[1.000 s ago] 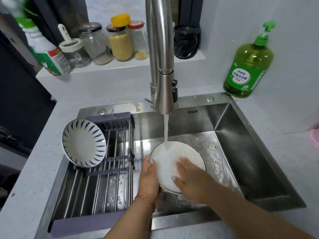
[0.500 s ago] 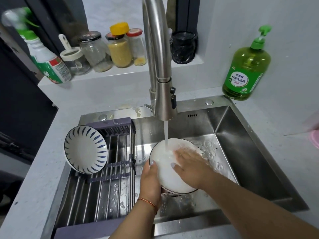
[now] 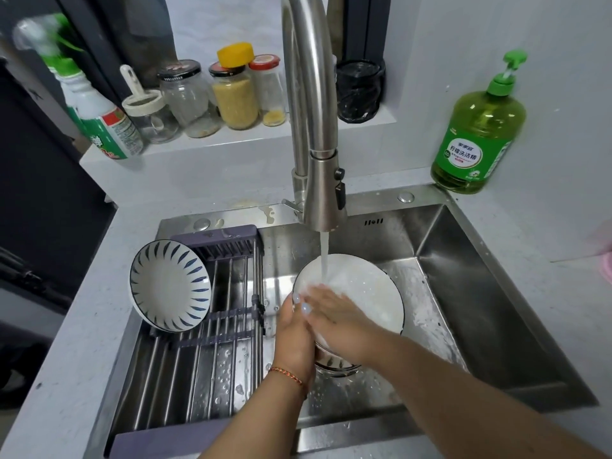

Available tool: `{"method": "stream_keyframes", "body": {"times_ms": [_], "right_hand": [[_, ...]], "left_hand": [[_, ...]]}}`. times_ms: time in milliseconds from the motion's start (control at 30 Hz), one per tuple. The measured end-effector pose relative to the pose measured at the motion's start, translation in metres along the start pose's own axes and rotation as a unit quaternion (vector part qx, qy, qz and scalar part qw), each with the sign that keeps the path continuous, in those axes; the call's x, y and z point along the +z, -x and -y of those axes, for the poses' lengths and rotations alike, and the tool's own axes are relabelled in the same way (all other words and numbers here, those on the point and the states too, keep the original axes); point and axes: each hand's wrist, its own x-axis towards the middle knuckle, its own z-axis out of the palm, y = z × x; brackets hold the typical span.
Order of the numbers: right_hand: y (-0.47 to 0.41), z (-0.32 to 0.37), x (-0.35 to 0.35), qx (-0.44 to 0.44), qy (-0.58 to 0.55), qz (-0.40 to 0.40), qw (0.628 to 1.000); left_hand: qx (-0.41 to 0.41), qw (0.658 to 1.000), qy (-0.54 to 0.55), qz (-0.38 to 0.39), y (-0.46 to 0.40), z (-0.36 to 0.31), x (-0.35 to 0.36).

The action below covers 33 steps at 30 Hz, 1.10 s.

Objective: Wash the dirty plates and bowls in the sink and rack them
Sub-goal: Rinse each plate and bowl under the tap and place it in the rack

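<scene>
1. Head view: the left hand grips the near-left rim of a white bowl, its fingers curled over the edge.
2. The right hand lies flat inside the bowl, fingers straight and pressed to the wet inner surface, tips just beside the left thumb.
3. The bowl is held tilted over the sink, and water from the faucet falls into its upper half.
4. A second bowl with blue streaks stands on edge at the far-left end of the drying rack, which spans the left part of the sink.
5. A green dish soap bottle stands on the table at the sink's far-right corner.
6. Jars and a spray bottle line the ledge behind the faucet.
</scene>
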Motion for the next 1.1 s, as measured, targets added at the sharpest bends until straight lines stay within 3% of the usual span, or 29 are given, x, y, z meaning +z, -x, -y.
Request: {"method": "stream_keyframes", "body": {"times_ms": [200, 300, 500, 633, 867, 1000, 1100], "right_hand": [[0.006, -0.038, -0.013, 0.119, 0.133, -0.036, 0.983], [0.032, -0.031, -0.004, 0.058, 0.117, -0.030, 0.991], [0.031, 0.008, 0.004, -0.056, -0.041, 0.003, 0.998], [-0.006, -0.003, -0.002, -0.048, 0.033, -0.030, 0.998], [-0.003, -0.056, -0.018, 0.048, 0.133, -0.064, 0.988], [0.030, -0.069, -0.018, -0.014, 0.086, -0.046, 0.995], [0.045, -0.079, -0.008, -0.097, 0.132, -0.066, 0.984]], "left_hand": [[0.028, 0.999, -0.020, -0.019, -0.003, -0.006, -0.006], [0.033, 0.999, -0.018, -0.023, -0.007, -0.011, -0.008], [-0.006, 1.000, -0.008, 0.002, -0.002, -0.016, -0.002], [0.003, 1.000, -0.028, 0.001, 0.000, -0.011, 0.001], [-0.015, 0.998, -0.057, -0.029, 0.000, -0.012, -0.005], [-0.044, 0.996, -0.053, -0.058, -0.002, -0.024, -0.007], [-0.059, 0.994, -0.071, -0.057, -0.009, -0.036, -0.005]]}}
